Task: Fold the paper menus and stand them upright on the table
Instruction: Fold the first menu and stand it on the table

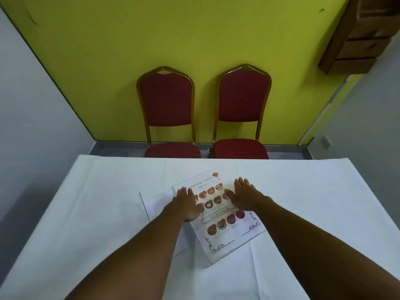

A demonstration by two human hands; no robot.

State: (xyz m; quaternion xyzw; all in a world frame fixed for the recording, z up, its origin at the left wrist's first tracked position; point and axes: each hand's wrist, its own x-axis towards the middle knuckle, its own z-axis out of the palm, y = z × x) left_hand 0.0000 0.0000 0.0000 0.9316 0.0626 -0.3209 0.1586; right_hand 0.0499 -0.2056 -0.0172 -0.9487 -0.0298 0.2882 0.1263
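A printed paper menu [225,232] with food pictures lies flat and skewed on the white tablecloth [303,202], on top of other white sheets [155,204] that stick out to its left. My left hand [186,204] rests palm down on the menu's left edge, fingers spread. My right hand [242,195] lies palm down on the menu's upper right part, fingers apart. Neither hand grips the paper. Both forearms cover parts of the sheets.
Two red padded chairs [171,109] [242,105] with gold frames stand behind the table's far edge against a yellow-green wall. A brown wooden shelf unit [357,40] hangs at the upper right.
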